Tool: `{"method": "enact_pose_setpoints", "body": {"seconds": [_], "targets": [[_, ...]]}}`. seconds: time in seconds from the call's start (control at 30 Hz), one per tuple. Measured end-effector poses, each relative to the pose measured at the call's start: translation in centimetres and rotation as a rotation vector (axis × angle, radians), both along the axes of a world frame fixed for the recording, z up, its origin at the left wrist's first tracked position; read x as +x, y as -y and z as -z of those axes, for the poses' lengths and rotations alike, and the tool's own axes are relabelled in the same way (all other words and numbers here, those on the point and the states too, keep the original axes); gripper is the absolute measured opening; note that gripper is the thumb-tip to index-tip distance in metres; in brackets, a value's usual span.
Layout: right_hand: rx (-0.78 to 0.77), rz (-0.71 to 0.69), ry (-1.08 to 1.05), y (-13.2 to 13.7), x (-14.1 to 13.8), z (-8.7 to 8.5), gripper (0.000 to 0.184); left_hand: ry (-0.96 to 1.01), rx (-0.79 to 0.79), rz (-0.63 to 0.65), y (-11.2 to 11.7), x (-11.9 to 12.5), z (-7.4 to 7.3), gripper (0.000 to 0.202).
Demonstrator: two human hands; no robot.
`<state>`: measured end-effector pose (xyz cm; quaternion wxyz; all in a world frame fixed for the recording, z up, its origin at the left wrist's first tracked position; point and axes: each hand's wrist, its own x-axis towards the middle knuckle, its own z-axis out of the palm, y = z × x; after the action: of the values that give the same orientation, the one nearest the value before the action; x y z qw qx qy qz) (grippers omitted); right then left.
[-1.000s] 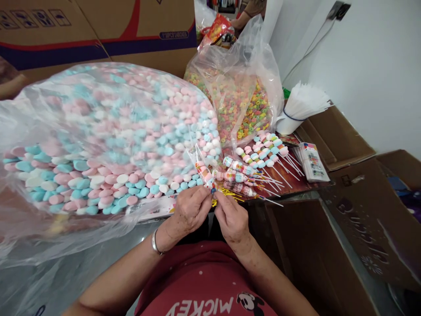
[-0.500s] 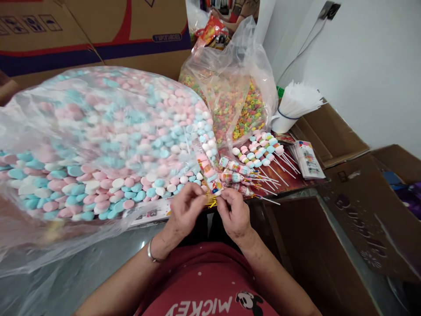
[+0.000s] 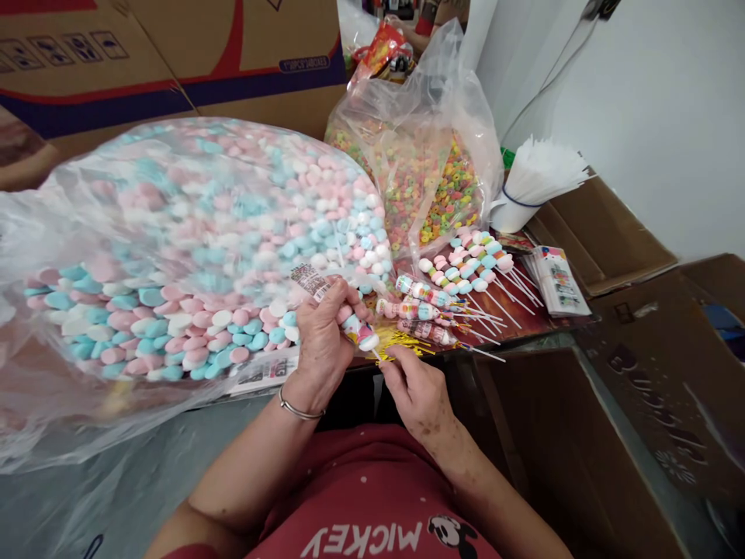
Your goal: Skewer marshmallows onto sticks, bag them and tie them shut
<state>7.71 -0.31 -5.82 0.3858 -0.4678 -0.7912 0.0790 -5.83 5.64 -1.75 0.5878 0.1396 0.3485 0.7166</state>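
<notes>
My left hand [image 3: 323, 339] is wrapped round a candy skewer in a clear printed sleeve [image 3: 356, 329], holding it tilted, with the sleeve's barcoded end sticking out above my fingers. My right hand [image 3: 414, 390] pinches the skewer's thin stick just below the candy, beside a heap of gold twist ties [image 3: 401, 341]. Both hands sit right in front of a huge clear bag of pink, blue and white marshmallow discs [image 3: 192, 241]. Wrapped skewers [image 3: 419, 310] lie just beyond my right hand.
Unwrapped marshmallow skewers [image 3: 469, 268] lie on a dark red board, behind them a bag of coloured ring candy [image 3: 431, 186]. A bundle of white sticks [image 3: 538, 182], a stack of printed sleeves [image 3: 556, 283], cardboard boxes [image 3: 628, 388] at right and behind.
My left hand has shifted from pinching at the skewer's base to gripping the wrapped candy itself and lifted it; the right hand dropped slightly and now holds the stick.
</notes>
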Motion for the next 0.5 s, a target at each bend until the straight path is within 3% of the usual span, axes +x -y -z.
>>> {"method": "enact_pose_setpoints", "body": {"seconds": [0.1, 0.27, 0.37, 0.5], "targets": [[0.128, -0.031, 0.052, 0.1, -0.3, 0.0, 0.018, 0.019, 0.027, 0.000, -0.1, 0.5, 0.3, 0.037], [0.318, 0.058, 0.159, -0.4, -1.4, 0.4, 0.018, 0.029, 0.097, 0.075, 0.7, 2.1, 1.1, 0.038], [0.277, 0.070, 0.113, -0.7, -1.6, 0.2, 0.020, 0.033, 0.113, 0.136, 1.4, 3.1, 1.7, 0.037], [0.068, 0.053, -0.096, -1.3, -1.0, -0.3, 0.021, 0.020, 0.105, 0.165, 2.1, 3.6, 2.6, 0.037]]}}
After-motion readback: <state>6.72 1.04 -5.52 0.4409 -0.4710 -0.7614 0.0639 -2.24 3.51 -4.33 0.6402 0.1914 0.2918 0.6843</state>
